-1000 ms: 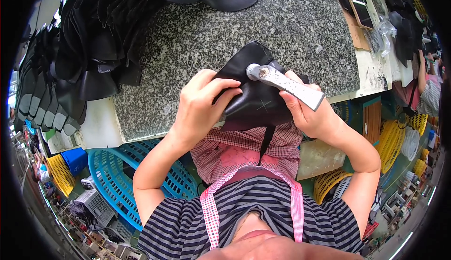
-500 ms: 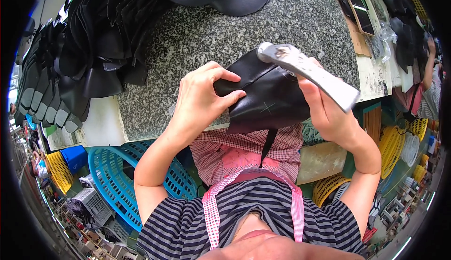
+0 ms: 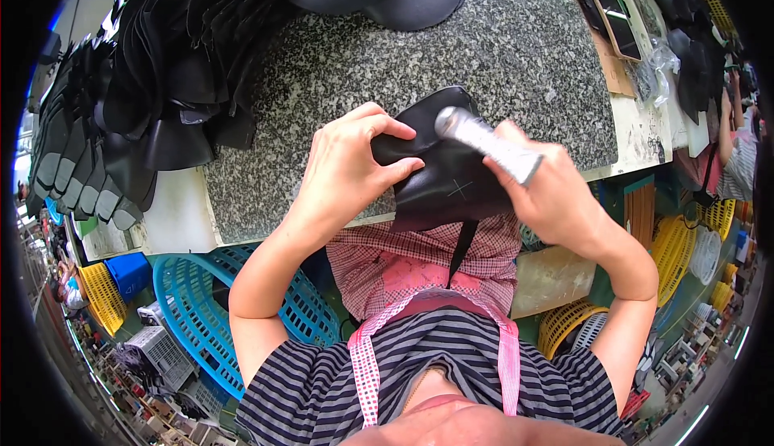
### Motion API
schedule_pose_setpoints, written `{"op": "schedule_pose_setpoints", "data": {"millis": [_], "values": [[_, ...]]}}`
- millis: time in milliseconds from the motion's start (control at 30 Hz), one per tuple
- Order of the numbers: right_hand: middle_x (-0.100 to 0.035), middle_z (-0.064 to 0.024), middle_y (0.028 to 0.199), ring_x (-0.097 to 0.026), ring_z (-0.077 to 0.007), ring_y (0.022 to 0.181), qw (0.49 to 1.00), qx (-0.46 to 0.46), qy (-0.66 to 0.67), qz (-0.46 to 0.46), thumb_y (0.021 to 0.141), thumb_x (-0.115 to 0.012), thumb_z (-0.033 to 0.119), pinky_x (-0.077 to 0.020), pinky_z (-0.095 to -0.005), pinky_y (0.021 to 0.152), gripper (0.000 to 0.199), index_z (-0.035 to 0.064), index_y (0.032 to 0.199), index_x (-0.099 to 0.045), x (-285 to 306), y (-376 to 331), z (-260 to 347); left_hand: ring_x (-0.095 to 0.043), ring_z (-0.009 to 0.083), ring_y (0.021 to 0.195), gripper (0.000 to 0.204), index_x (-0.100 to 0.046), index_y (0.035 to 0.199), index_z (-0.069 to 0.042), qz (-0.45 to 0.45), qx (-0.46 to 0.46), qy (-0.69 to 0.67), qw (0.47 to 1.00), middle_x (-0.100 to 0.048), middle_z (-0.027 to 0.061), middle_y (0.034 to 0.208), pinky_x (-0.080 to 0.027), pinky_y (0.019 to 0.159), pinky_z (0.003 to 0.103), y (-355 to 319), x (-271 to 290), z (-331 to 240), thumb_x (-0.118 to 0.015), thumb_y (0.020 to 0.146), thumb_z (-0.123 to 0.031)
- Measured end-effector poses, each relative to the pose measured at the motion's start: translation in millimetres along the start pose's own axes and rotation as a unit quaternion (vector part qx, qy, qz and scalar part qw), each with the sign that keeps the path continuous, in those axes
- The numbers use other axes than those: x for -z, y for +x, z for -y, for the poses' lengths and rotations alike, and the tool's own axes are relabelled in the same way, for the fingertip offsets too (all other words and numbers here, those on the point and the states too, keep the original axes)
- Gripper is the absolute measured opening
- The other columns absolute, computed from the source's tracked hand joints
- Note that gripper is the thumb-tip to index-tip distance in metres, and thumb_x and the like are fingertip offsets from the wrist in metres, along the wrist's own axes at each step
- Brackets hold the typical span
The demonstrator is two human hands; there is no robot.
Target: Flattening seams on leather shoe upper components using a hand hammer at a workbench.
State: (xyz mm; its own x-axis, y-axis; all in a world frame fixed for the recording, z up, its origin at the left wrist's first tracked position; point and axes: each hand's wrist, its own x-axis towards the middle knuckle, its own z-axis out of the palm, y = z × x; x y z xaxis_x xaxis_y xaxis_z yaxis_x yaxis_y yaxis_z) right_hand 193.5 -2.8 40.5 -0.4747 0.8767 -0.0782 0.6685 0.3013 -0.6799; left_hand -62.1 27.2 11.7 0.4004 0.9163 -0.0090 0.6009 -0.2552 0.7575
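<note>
Head view: your right hand [image 3: 552, 192] has its fingers clamped on a hammer [image 3: 492, 149] over the black sheet [image 3: 434, 192] at the near edge of the bench [image 3: 339, 67]. Your left hand [image 3: 343, 160] touches it, thumb and index tips apart; whether its fingers grip, I cannot tell.

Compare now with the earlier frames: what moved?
The hammer in the right hand swung away to the upper right by half a second ago, then came back left and down over the black piece; contact can't be told. Nothing newly grasped or released. Unchanged: the left hand holds the piece's left side, at the near edge of the slab.
</note>
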Motion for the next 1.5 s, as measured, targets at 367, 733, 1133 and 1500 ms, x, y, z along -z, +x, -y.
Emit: {"op": "schedule_pose_setpoints", "data": {"millis": [367, 733, 1133, 1500], "values": [[-0.068, -0.0242, 0.099, -0.068, -0.0448, 0.082, 0.989, 0.004, 0.084, -0.121, 0.099, -0.055, 0.01, -0.0551, -0.0425, 0.068, 0.024, -0.0015, 0.118, -0.065, -9, -16, -29, -0.065, 0.0293, 0.082, 0.026, -0.071, 0.099, -0.006, -0.105, -0.076, -0.01, 0.992, -0.064, 0.0087, 0.088, -0.054, 0.072, 0.038, -11, -57, -28, -0.083, 0.076, -0.008], [-0.058, -0.0206, 0.078, -0.063, -0.0407, 0.066, 0.993, 0.0, 0.06, -0.101, 0.094, -0.059, 0.001, -0.0482, -0.0354, 0.06, 0.018, -0.0076, 0.109, -0.058, -18, -24, -39, -0.067, 0.0143, 0.062, 0.012, -0.075, 0.094, -0.005, -0.005, 0.015, -0.093, 0.996, -0.07, 0.0067, 0.084, -0.053, 0.058, 0.026, 0, -31, -19, -0.08, 0.083, -0.008], [-0.055, -0.0165, 0.065, -0.055, -0.0218, 0.053, 0.99, 0.073, 0.053, -0.11, 0.1, -0.061, 0.012, -0.0435, -0.0334, 0.055, 0.038, -0.0106, 0.129, -0.055, -9, -19, -36, -0.067, 0.0213, 0.073, 0.02, -0.073, 0.098, -0.006, 0.003, -0.085, -0.044, 0.995, -0.064, 0.0076, 0.085, -0.054, 0.063, 0.032, 3, -31, -12, -0.08, 0.079, -0.005], [-0.052, -0.0142, 0.064, -0.05, -0.0198, 0.052, 0.987, 0.088, 0.058, -0.122, 0.1, -0.061, 0.012, -0.0418, -0.0326, 0.054, 0.036, -0.011, 0.128, -0.056, -9, -18, -36, -0.065, 0.0233, 0.075, 0.021, -0.074, 0.096, -0.006, -0.006, -0.099, -0.025, 0.995, -0.06, 0.009, 0.085, -0.053, 0.065, 0.033, 2, -35, -10, -0.082, 0.077, -0.005]]}}
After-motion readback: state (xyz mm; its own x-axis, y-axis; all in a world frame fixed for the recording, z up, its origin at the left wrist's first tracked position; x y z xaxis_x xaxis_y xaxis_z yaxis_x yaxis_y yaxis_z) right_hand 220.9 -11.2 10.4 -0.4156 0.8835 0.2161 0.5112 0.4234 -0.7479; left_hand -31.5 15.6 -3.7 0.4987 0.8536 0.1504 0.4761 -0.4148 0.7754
